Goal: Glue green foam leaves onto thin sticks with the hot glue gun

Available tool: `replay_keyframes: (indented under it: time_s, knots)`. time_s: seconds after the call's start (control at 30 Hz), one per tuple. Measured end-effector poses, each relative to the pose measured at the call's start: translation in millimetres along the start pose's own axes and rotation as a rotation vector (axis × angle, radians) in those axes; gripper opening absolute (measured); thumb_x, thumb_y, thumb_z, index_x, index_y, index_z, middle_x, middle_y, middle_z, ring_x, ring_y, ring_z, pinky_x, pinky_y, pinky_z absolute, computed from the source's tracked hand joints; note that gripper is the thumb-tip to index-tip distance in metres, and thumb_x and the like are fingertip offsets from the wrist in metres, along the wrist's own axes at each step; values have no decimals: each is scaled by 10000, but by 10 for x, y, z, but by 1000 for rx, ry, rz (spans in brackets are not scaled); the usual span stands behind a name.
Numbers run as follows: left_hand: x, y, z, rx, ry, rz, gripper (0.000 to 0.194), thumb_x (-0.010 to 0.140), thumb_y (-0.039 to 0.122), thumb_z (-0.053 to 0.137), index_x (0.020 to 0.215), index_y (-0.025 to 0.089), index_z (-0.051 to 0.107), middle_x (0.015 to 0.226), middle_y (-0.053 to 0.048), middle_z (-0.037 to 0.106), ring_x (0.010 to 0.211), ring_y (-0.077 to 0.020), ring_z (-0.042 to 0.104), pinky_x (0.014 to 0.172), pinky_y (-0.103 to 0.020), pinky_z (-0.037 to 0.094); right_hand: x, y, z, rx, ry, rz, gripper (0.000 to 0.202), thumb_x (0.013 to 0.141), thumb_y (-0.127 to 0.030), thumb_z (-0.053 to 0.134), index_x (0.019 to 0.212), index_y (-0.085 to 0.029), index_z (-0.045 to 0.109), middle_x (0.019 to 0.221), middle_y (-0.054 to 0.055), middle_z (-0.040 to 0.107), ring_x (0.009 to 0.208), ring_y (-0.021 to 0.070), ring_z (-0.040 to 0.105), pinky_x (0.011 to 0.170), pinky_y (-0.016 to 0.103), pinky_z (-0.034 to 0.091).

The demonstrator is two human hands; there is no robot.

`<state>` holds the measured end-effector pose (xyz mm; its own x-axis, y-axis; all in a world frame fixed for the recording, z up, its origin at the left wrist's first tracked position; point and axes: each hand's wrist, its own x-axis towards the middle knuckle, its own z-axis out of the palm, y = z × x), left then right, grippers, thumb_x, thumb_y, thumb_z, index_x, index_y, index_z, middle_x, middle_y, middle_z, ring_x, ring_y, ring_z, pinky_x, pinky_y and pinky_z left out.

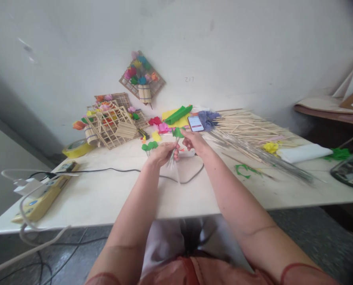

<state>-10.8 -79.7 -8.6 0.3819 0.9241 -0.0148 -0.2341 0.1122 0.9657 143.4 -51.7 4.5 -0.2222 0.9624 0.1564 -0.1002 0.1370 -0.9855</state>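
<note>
Over the middle of the table, my left hand [163,152] is closed round thin pale wire stems that fan out below its fingers. A green crepe-paper piece [178,133], leaf- or petal-like, tops these stems. My right hand [195,142] reaches in from the other side, its fingers curled and the fingertips at the edge of the green paper, seemingly pinching it. Just left of my left hand are several more green paper pieces on wire stems [149,146]. Beneath my hands a small white tool with a cable [191,152] shows partly; its kind is unclear.
Bamboo lattice panels with paper flowers [109,122] lean at the back left, beside yellow tape [78,148]. A power strip [45,198] sits at left, its black cable [111,169] crossing the table. Bamboo sticks [250,128], wires [262,158] and a phone [195,123] lie to the right.
</note>
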Motion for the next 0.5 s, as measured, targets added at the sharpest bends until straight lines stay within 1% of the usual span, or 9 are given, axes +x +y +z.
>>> replay_keyframes:
  time_s: [0.07, 0.13, 0.2, 0.27, 0.33, 0.43, 0.5]
  knots:
    - [-7, -1, 12, 45, -30, -20, 200, 731, 298, 628, 703, 108, 574, 471, 13, 481, 403, -85, 447, 461, -261, 465, -4, 15, 13, 3, -22, -40, 396, 660, -527, 663, 633, -164, 507, 426, -57, 427, 346, 43, 316, 313, 170, 264]
    - [-9, 1, 11, 79, -43, -34, 219, 728, 318, 637, 710, 108, 576, 452, 33, 439, 397, -76, 418, 453, -253, 459, 0, 40, 33, 16, -34, -71, 379, 661, -509, 671, 652, -173, 495, 422, -78, 386, 347, 39, 308, 310, 160, 240]
    - [-8, 3, 3, 113, -48, -43, 244, 729, 349, 638, 727, 113, 576, 451, 52, 400, 391, -68, 397, 455, -249, 458, 8, 63, 53, 31, -39, -79, 369, 669, -500, 667, 668, -177, 488, 427, -87, 363, 352, 39, 308, 311, 158, 234]
    - [-7, 3, -2, 181, -39, -30, 274, 736, 385, 629, 747, 116, 581, 464, 56, 394, 389, -64, 393, 451, -241, 450, 17, 79, 69, 49, -39, -79, 361, 671, -487, 669, 675, -181, 480, 435, -93, 349, 354, 37, 301, 313, 160, 234]
    - [-5, 1, 7, 286, -3, 21, 302, 750, 415, 607, 760, 114, 592, 470, 53, 398, 386, -59, 383, 433, -223, 426, 23, 85, 78, 85, -38, -83, 352, 667, -472, 676, 690, -185, 474, 446, -100, 339, 356, 36, 292, 317, 161, 235]
    - [1, 0, 45, 431, 81, 108, 325, 780, 434, 563, 748, 113, 606, 455, 55, 379, 367, -47, 333, 392, -193, 356, 20, 80, 87, 146, -30, -89, 355, 660, -469, 684, 716, -193, 468, 455, -110, 325, 355, 34, 278, 327, 161, 239]
    - [10, 6, 71, 494, 140, 118, 327, 796, 430, 541, 722, 118, 608, 444, 54, 373, 353, -44, 309, 374, -185, 296, 9, 66, 91, 172, -36, -93, 376, 653, -494, 682, 710, -195, 461, 449, -114, 310, 355, 34, 271, 332, 163, 241]
